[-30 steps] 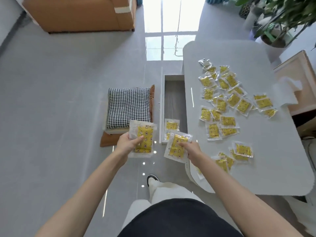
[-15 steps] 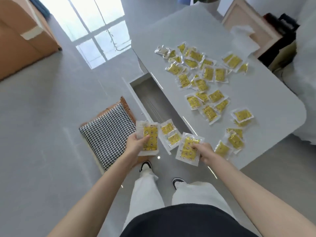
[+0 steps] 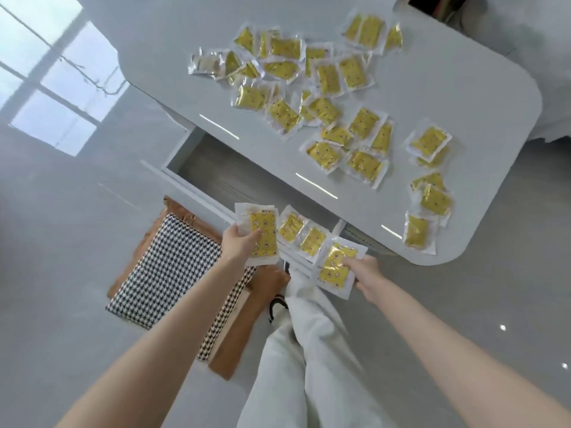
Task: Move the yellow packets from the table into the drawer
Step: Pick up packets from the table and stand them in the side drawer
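Observation:
My left hand [image 3: 239, 242] grips a yellow packet [image 3: 264, 233] by its left edge, held over the near end of the open drawer [image 3: 216, 177]. To its right, my right hand [image 3: 364, 270] pinches a second yellow packet [image 3: 335, 267] just in front of the drawer's near end. Two yellow packets [image 3: 301, 234] lie in the drawer between my hands. Several more yellow packets [image 3: 324, 100] are scattered over the white table [image 3: 479, 88], some close to its near edge [image 3: 417, 233].
A houndstooth cushion on a brown base [image 3: 167, 273] lies on the floor left of the drawer. My legs in white trousers [image 3: 309, 350] stand in front of the drawer. Glossy grey floor [image 3: 61, 242] surrounds the table.
The view has swung and tilted, so the table now runs diagonally. Both hands keep their packets and stay near the drawer's near end, the right one slightly lower.

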